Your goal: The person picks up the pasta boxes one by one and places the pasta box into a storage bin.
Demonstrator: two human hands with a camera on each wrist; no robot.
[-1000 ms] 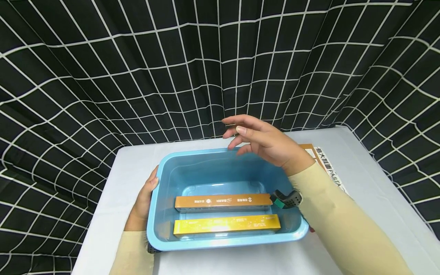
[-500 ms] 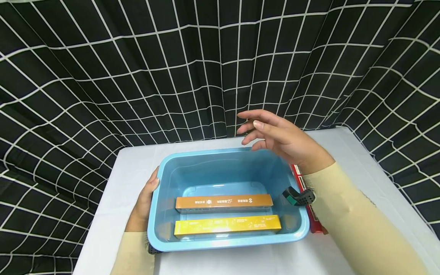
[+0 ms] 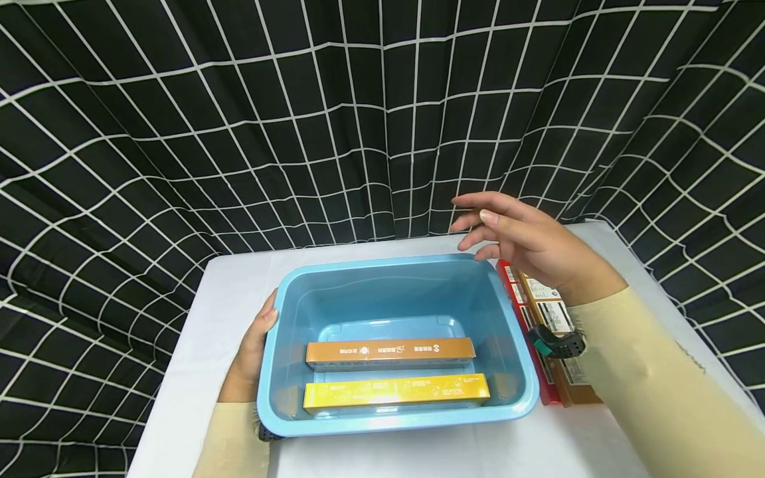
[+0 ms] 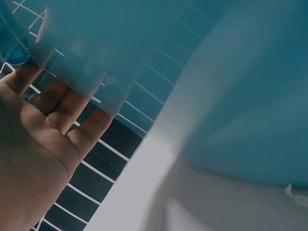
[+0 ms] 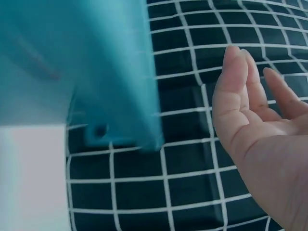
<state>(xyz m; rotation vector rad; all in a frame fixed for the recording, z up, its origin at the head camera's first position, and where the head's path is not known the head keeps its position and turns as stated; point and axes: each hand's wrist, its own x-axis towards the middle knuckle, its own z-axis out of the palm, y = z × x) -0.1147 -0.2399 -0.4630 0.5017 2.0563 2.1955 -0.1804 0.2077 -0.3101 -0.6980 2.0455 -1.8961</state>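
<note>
A light blue plastic tub [image 3: 394, 425] stands on the white table. At its left end my left hand [image 3: 246, 355] holds the rim, the thumb at the edge; the left wrist view shows the fingertips [image 4: 98, 118] against the tub's side. My right hand [image 3: 528, 242] hovers above the tub's back right corner, fingers spread and slightly bent, holding nothing. Inside the tub lie a long brown box [image 3: 391, 348] and, nearer me, a long yellow box [image 3: 397, 392], side by side and apart. The right wrist view has my right hand [image 5: 262, 120] apart from the tub.
Right of the tub lie a long red box [image 3: 518, 292] and a brown box [image 3: 574, 382] with white labels, partly hidden under my right arm. White cloth [image 3: 239, 279] covers the table. Black curtains [image 3: 335, 133] with white grid lines rise behind and on both sides.
My right hand has moved to the right, from over the tub's back rim toward its right corner, uncovering more of the boxes beside the tub. The left hand stays on the rim.
</note>
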